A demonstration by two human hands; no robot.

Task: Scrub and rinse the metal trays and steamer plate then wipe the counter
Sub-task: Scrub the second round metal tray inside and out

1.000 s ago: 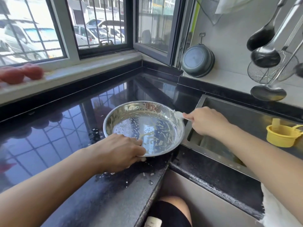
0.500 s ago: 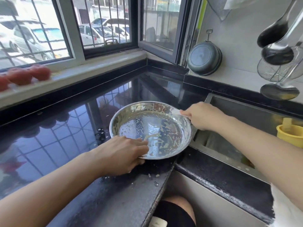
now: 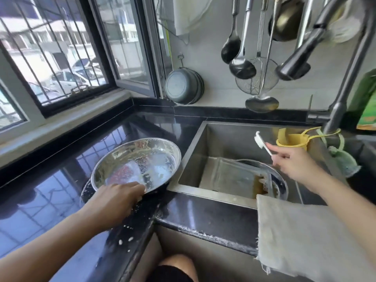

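Note:
A round metal tray [image 3: 138, 161], streaked with residue, sits tilted on the black counter [image 3: 50, 192] beside the sink. My left hand [image 3: 116, 202] grips its near rim. My right hand [image 3: 293, 161] holds a white toothbrush-like brush [image 3: 261, 142] above the sink [image 3: 213, 139], bristle head pointing up and left. Down in the basin lie a rectangular metal tray [image 3: 227, 176] and a round metal plate [image 3: 278, 180], partly overlapping.
A grey cloth [image 3: 295, 235] hangs over the sink's front edge. A yellow cup [image 3: 293, 140] and green scrubber [image 3: 343, 159] hang near the tap [image 3: 301, 51]. Ladles, a strainer [image 3: 256, 80] and a dark pan [image 3: 183, 86] hang on the wall. White specks dot the counter edge.
My right hand has left the round tray's far rim and moved right over the sink, lifting the brush. The view has swung right. My left hand keeps its grip on the tray.

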